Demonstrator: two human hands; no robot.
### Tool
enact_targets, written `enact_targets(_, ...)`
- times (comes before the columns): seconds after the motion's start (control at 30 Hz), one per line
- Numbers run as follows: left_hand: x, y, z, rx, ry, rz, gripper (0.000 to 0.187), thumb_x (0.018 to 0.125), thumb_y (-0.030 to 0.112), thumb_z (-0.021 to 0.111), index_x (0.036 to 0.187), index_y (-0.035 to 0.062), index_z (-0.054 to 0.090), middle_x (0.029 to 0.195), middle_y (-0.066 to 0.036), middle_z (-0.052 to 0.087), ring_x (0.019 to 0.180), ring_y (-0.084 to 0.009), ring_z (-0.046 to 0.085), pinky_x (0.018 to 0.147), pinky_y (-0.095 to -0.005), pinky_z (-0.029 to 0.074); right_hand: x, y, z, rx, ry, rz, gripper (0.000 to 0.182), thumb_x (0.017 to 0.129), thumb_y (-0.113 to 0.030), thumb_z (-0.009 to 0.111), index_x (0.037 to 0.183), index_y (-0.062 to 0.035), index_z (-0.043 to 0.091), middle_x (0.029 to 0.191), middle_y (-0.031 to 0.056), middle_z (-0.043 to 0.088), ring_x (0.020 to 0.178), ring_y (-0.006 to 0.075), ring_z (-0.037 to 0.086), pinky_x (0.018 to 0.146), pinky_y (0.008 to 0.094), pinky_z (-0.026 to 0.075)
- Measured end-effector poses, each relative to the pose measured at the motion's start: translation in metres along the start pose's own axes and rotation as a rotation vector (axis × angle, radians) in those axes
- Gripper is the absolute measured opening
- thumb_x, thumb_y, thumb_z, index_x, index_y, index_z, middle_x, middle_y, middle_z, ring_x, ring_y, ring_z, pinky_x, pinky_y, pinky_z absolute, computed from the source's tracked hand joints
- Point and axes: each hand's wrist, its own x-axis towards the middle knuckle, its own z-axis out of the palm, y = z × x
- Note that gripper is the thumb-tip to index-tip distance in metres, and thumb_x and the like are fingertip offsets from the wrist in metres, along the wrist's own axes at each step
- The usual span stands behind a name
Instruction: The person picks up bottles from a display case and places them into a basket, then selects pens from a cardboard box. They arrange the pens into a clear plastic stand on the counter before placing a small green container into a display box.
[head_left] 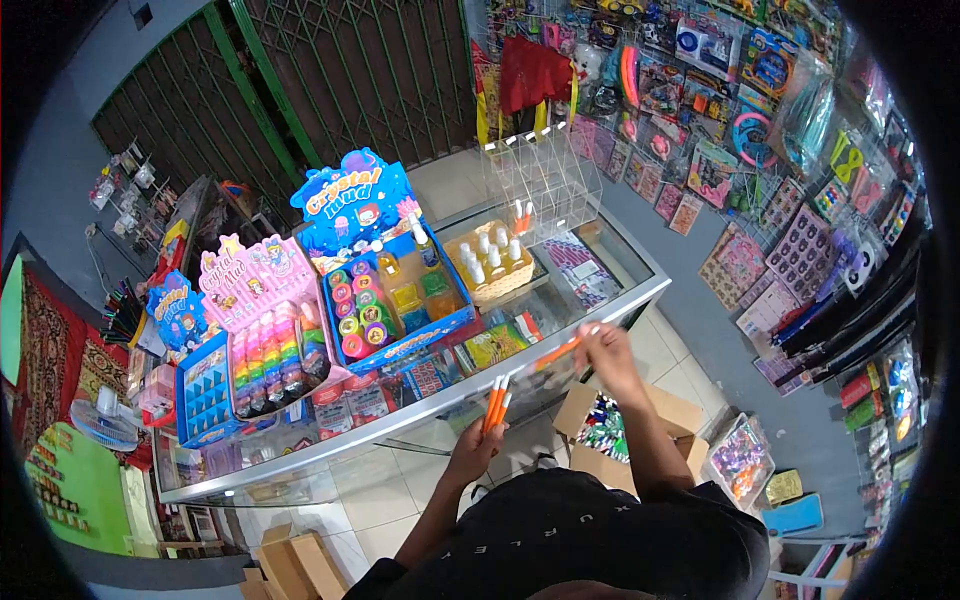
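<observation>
My left hand (474, 447) is closed around a small bunch of orange pens (495, 405) with white ends, held upright in front of the glass counter's edge. Between the fingers of my right hand (610, 355) is another orange pen (558, 352), pointing left and slightly blurred by motion. On the counter stands a clear display rack (545, 185), with a few orange pens (522, 215) with white ends at its lower left. Beside the rack, a woven basket (505, 284) holds several white-capped bottles.
The glass counter (400, 418) carries a blue Crystal Mud box (398, 345) of small tubs and a pink Crystal Mud box (262, 285). Below my right arm, an open carton (575, 410) holds colourful items. Packaged toys (710, 45) hang on the right wall.
</observation>
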Motion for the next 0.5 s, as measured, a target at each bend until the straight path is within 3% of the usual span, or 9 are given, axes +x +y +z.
enact_targets(0.2,-0.031,-0.003,-0.009,0.056,0.086,-0.032,0.027,0.099,0.029,0.055,0.109,0.0038,0.056,0.072,0.005,0.044,0.062,-0.0043,0.041,0.056,-0.0215,0.037,0.088,-0.052,-0.008,-0.165,0.321,-0.441,0.031,0.099,-0.026,0.057,0.099,0.0041,0.065,0.068,0.0026,0.061,0.057,0.0080,0.056,0.053,0.0234,0.043)
enact_targets(0.3,-0.039,-0.010,-0.015,0.088,0.101,-0.009,0.025,0.099,0.028,0.055,0.108,0.0046,0.055,0.072,0.006,0.044,0.061,-0.0039,0.040,0.054,-0.0215,0.036,0.129,-0.068,0.004,-0.115,0.334,-0.532,0.031,0.097,-0.025,0.060,0.101,0.0052,0.065,0.070,0.0026,0.061,0.059,0.0077,0.057,0.054,0.0236,0.045)
enact_targets(0.5,-0.045,-0.015,-0.018,0.037,0.151,0.024,0.024,0.099,0.028,0.055,0.106,0.0054,0.054,0.072,0.006,0.043,0.060,-0.0036,0.039,0.053,-0.0218,0.034,0.181,-0.067,0.023,-0.266,0.298,-0.472,0.029,0.095,-0.023,0.064,0.105,0.0040,0.066,0.071,0.0022,0.062,0.057,0.0078,0.059,0.052,0.0228,0.048)
